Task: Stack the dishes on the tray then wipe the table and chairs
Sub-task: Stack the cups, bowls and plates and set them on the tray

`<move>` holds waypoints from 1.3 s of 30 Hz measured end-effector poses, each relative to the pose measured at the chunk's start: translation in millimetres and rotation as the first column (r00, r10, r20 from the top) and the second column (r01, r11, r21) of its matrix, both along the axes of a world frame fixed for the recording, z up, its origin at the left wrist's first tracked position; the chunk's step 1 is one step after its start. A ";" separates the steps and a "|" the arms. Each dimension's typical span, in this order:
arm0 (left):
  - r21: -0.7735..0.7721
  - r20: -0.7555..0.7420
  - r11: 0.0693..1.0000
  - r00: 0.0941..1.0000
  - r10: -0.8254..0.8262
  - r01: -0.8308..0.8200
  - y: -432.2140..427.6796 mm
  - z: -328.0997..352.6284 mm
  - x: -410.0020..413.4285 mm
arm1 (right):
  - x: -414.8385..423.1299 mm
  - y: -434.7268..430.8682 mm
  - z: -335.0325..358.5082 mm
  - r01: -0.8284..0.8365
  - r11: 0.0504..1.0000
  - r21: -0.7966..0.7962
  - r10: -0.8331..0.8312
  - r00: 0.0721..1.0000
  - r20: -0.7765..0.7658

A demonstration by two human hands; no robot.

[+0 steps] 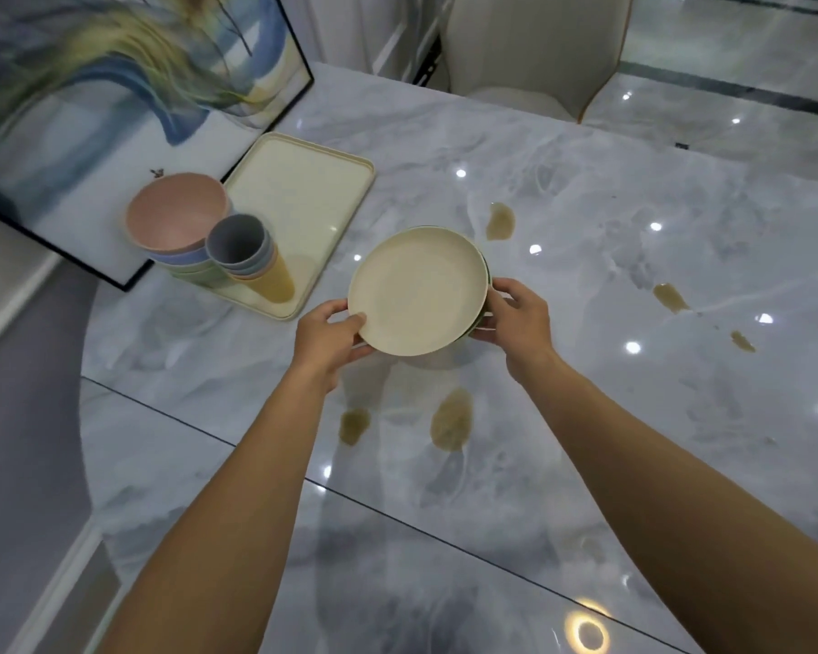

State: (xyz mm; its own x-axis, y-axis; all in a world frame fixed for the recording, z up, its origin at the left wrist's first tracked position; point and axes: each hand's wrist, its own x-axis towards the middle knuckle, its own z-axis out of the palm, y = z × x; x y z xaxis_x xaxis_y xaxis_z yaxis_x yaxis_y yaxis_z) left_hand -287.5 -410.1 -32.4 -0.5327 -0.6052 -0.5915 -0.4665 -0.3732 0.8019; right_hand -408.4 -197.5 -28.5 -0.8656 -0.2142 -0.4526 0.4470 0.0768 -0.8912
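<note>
A stack of plates (416,290), cream on top with a green rim showing beneath, is held above the marble table (610,191). My left hand (329,335) grips its near-left edge and my right hand (520,313) its right edge. To the left lies a cream tray (303,181). On the tray's near-left end stand stacked bowls (175,219), pink on top, and nested cups (242,247), grey on top.
Brown spills mark the table: one beyond the plates (500,220), two below my hands (452,420), more at the right (670,296). A framed painting (114,87) leans behind the tray. A cream chair (534,49) stands at the far side.
</note>
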 end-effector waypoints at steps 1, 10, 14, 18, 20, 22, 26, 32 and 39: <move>-0.007 -0.008 1.000 1.000 0.001 -0.001 -4.8 1.6 1.1 | 1.2 -7.8 -0.3 -0.011 1.000 -0.024 0.011 1.000 0.011; -0.121 -0.077 0.990 0.995 0.066 -0.075 -28.6 2.1 13.1 | 0.4 -56.1 0.4 -0.151 0.988 0.019 0.149 0.984 0.093; -0.172 -0.132 0.983 0.991 0.034 -0.056 -34.7 -2.0 17.5 | -13.5 -75.4 -5.8 -0.137 0.984 0.111 0.135 0.990 0.030; -0.246 -0.104 0.969 0.994 -0.041 0.015 -45.1 -8.5 18.9 | -41.9 -100.2 -8.6 -0.138 0.986 0.096 0.134 0.990 0.049; -0.224 -0.048 0.974 0.998 -0.042 0.030 -51.6 -16.6 20.9 | -53.3 -119.8 -14.7 -0.132 0.988 0.086 0.127 0.991 0.051; -0.223 0.019 0.970 0.995 -0.094 0.095 -54.1 -25.8 24.7 | -63.7 -143.4 -19.5 -0.100 0.993 0.068 0.096 0.994 0.060; -0.417 0.153 0.846 0.943 -0.296 0.333 -54.5 -37.1 34.5 | -80.8 -198.1 -23.4 -0.057 0.998 0.035 0.054 0.997 0.061; -0.614 0.504 0.358 0.699 -0.507 0.703 -53.7 -44.5 51.0 | -84.4 -272.7 -35.7 -0.098 0.995 -0.031 0.101 0.988 0.113; -0.652 0.539 0.277 0.689 -0.486 0.706 -51.5 -57.7 54.5 | -86.2 -309.9 -47.8 -0.176 0.982 -0.065 0.183 0.976 0.122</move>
